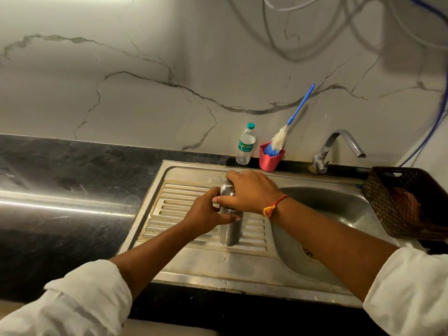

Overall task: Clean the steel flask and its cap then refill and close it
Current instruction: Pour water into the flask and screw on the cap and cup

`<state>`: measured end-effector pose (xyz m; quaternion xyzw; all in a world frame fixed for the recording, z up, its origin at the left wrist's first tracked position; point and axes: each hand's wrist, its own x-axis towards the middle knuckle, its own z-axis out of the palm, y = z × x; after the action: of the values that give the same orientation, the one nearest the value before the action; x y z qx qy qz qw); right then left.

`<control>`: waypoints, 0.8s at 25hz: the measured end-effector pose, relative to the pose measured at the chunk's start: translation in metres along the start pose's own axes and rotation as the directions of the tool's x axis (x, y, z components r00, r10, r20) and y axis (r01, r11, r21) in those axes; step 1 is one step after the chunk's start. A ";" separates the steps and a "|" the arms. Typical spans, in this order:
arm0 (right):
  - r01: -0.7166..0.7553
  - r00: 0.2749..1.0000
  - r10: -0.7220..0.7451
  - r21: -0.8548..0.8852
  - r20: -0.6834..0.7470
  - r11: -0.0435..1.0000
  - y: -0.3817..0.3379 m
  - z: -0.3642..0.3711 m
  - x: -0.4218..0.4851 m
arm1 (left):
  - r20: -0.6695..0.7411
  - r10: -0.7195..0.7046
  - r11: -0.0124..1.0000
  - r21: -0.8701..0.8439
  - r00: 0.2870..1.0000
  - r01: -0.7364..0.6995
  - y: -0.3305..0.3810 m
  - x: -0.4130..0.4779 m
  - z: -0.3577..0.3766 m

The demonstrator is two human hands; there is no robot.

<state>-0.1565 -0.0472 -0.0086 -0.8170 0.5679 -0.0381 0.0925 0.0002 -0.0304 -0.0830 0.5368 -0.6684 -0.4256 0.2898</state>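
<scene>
On the ribbed drainboard (174, 204), the steel flask (229, 232) stands upright, left hand (206, 214) wrapped round its body, right hand (249, 190) curled over its top; the rigid, smooth shell probably slips when wet, so grip mid-body firmly.

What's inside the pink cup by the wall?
A bottle brush stands in the pink cup, its fluffy bristles and blue handle sticking out at a tilt. The cup's side hides the brush tip and anything else at the bottom.

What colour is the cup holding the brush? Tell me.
Pinkish red cup, clearest in head view.
</scene>
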 end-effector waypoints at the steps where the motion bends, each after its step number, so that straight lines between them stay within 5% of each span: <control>1: 0.020 0.994 -0.034 0.140 0.103 0.990 0.007 -0.004 0.000 | 0.030 -0.010 1.000 -0.009 1.000 0.010 0.000 0.001 -0.002; 4: 0.049 0.955 -0.178 0.467 0.236 0.883 0.026 -0.010 0.001 | 0.122 -0.031 0.999 -0.033 0.992 0.035 0.001 0.004 -0.009; 8: 0.054 0.975 -0.182 0.660 0.126 0.749 0.032 0.007 -0.003 | 0.172 -0.009 0.998 -0.064 0.985 0.020 0.000 0.002 -0.011; 14: 0.101 0.988 0.014 0.720 -0.152 0.686 0.022 0.038 -0.017 | 0.101 0.025 0.994 -0.104 0.995 -0.015 -0.007 -0.003 -0.004; 20: 0.033 0.899 0.292 0.715 -0.327 0.699 -0.007 0.056 -0.019 | -0.003 0.048 0.995 -0.090 0.999 -0.048 -0.007 -0.005 0.004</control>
<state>-0.1476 -0.0212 -0.0610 -0.6480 0.5735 -0.4182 0.2763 0.0009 -0.0252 -0.0908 0.5072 -0.6612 -0.4479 0.3240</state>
